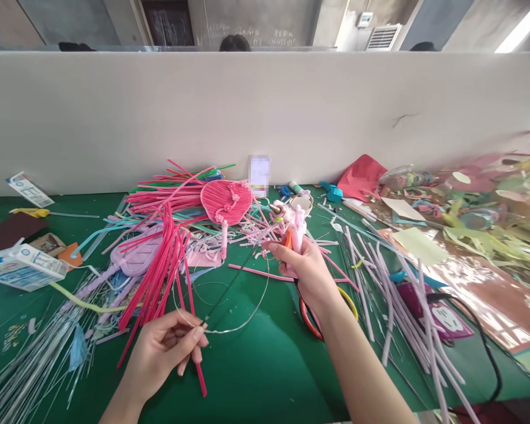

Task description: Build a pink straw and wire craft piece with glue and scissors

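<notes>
Your left fingers [186, 344] pinched on looped silvery wire [229, 331] at seven o'clock, right fingers [291, 257] closed round fuzzy pale-pink craftwork [297, 233]

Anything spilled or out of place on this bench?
Yes: hot-pink stems sprawl loosely across the lilac braided piece, one end jutting out below the left hand. Tiny bits lie scattered at far left, uncontained.

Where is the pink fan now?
In the head view, the pink fan is just left of centre, beside pink stems, left of the right hand.
</notes>
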Action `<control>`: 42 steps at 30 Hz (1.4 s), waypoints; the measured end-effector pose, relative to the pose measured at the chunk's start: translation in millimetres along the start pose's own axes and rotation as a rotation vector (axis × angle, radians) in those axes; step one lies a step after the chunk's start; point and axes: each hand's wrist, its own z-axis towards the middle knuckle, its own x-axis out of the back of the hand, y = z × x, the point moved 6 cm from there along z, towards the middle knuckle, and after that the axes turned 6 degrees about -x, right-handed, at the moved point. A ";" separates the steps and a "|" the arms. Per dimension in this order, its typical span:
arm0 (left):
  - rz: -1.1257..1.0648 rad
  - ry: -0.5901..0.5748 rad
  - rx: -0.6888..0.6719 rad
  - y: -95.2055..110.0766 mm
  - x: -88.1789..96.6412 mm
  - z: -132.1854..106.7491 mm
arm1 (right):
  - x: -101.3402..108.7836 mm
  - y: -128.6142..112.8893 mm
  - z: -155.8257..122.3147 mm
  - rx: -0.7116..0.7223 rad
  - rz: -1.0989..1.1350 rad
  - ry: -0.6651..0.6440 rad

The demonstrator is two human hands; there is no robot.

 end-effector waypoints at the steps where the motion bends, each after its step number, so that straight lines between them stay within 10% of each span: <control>1: 0.004 -0.004 0.000 -0.4 -0.2 0.1 | 1.0 0.2 1.3 0.003 -0.001 0.015; 34: 0.046 -0.081 0.068 -14.4 -6.9 0.9 | -7.4 1.4 -2.8 -0.006 0.063 -0.032; 42: -0.190 -0.301 0.193 -12.2 -34.3 -3.4 | -4.0 -3.3 4.1 0.030 -0.057 -0.016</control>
